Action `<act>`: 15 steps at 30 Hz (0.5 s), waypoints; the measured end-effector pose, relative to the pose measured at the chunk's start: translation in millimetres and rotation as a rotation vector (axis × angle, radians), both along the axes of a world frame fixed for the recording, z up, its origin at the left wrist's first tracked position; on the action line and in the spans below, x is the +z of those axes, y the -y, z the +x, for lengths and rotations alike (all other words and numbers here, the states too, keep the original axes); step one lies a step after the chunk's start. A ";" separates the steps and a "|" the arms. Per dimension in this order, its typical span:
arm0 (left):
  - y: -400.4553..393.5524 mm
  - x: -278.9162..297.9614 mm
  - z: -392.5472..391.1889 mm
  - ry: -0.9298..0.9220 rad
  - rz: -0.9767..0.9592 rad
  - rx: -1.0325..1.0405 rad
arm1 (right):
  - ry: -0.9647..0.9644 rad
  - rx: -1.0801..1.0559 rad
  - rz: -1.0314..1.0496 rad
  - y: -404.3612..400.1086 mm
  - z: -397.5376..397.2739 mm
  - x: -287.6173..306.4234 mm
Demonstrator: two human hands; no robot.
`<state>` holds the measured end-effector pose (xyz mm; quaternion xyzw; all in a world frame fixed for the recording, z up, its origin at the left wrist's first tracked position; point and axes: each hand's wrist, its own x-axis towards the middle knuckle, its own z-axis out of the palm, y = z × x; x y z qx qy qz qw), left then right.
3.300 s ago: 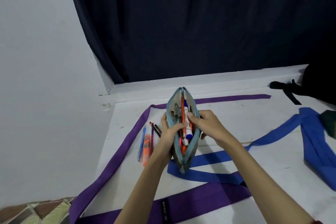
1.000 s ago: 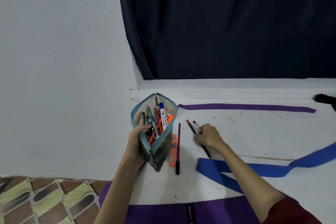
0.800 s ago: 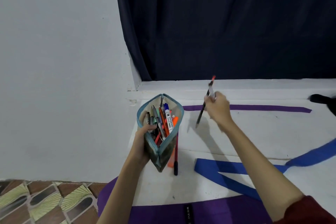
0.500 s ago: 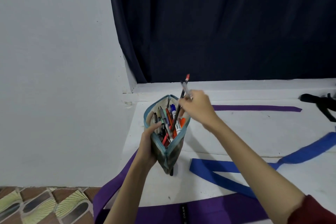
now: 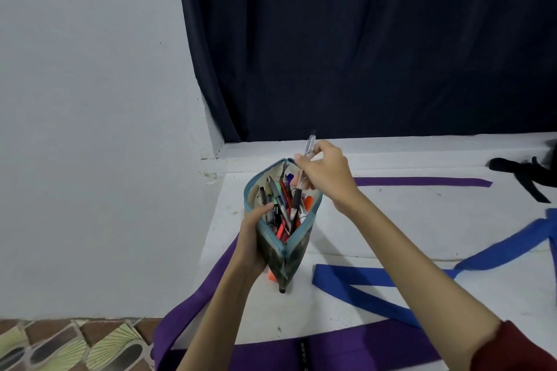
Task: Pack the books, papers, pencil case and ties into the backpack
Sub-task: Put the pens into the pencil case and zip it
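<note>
Your left hand (image 5: pixel 256 238) grips the open pencil case (image 5: pixel 284 220). Your right hand (image 5: pixel 324 173) pinches a pen (image 5: pixel 305 166). Slide it in tip first, slowly.

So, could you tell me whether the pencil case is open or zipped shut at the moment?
Open. The pencil case gapes wide at its top, pens showing inside; the left hand holds it.

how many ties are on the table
2: a purple tie running along the back, left side and front edge of the table, and a blue tie at right. Others may lie out of view.
</note>
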<state>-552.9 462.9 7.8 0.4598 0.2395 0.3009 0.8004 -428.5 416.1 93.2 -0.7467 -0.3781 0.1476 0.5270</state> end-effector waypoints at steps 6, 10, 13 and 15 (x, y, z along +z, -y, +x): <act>0.3 -1.1 0.2 -0.041 -0.043 0.008 | 0.194 0.223 -0.352 6.4 -10.1 -3.9; -0.9 -4.3 -1.7 -0.029 -0.021 0.006 | 0.279 0.168 -0.324 7.3 -6.3 2.6; -2.7 -4.4 -3.8 -0.003 -0.019 0.015 | 0.279 0.008 -0.203 5.3 4.7 -2.9; -4.9 -4.9 -5.6 -0.004 -0.006 0.014 | 0.282 -0.078 -0.213 6.7 10.6 -13.8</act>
